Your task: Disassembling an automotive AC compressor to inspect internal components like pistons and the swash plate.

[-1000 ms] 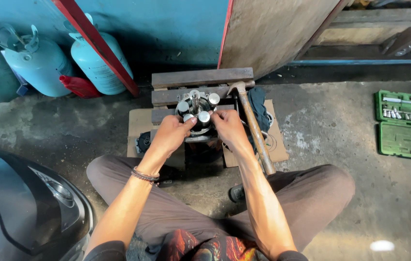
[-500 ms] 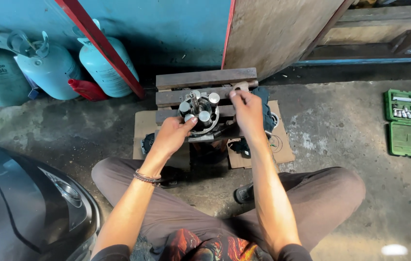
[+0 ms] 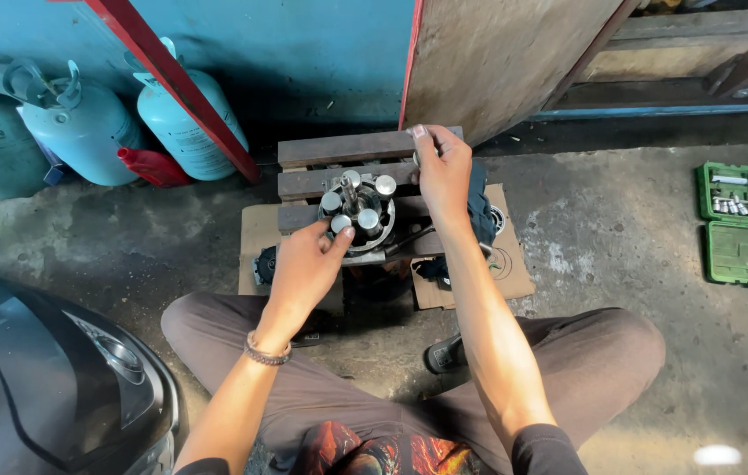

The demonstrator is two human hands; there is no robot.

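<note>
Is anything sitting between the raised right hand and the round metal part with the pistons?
Nothing visible. The right hand is lifted beside the round metal piston assembly, open wooden slats between them; the left hand already touches its near edge.

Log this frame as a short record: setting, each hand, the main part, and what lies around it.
setting: person seated on a concrete floor, legs either side of a small wooden pallet
left hand: fingertips on the round metal assembly
right hand: raised above the pallet, pinching a small item, too small to identify
assembly: several silver cylinders upright in a ring
surroundings: cardboard sheet, pale blue gas cylinders, open green socket set case
</note>
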